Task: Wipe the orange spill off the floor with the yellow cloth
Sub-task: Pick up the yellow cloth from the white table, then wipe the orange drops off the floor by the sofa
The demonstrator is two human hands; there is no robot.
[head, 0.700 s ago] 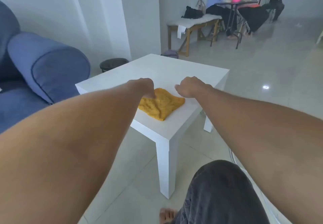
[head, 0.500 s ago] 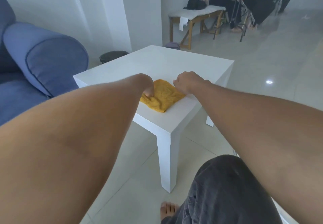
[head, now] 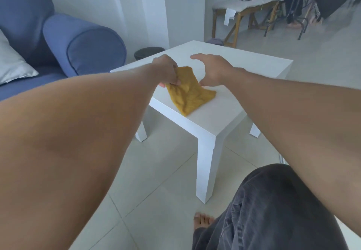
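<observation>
The yellow cloth (head: 188, 93) lies crumpled on the near part of a low white table (head: 224, 117). My left hand (head: 167, 70) pinches the cloth's far left corner and holds that corner raised off the tabletop. My right hand (head: 211, 68) hovers just right of the lifted corner, fingers spread, holding nothing. No orange spill shows anywhere on the pale tiled floor (head: 156, 187).
A blue sofa (head: 78, 46) with a grey cushion (head: 13, 64) stands at the left. A dark bin (head: 148, 52) sits behind the table. A wooden bench (head: 246, 9) and a table with seated people are at the far right. My knee (head: 273, 210) and bare foot (head: 203, 220) are below.
My left hand has closed on the cloth's corner and lifted it. My right hand has let go of the cloth and spread its fingers. The view has tilted down.
</observation>
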